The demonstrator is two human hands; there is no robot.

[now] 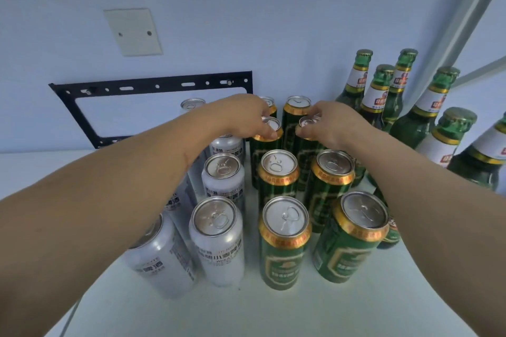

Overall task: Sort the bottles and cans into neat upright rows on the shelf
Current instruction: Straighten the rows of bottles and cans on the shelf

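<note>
left hand (pixel 247 115) pinching rim of green can (pixel 267 145), right hand (pixel 327 124) pinching rim of neighbouring green can (pixel 306 142); i read top grips as way to nudge both square within rows on white shelf (pixel 246 309). white cans (pixel 217 241) stand left, green bottles (pixel 421 117) right. nearer cans crowd forearms, wall bracket (pixel 153 85) behind.

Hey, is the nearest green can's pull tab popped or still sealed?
Sealed. The nearest green can stands upright, its ring tab lying flat on an unbroken silver lid.
</note>
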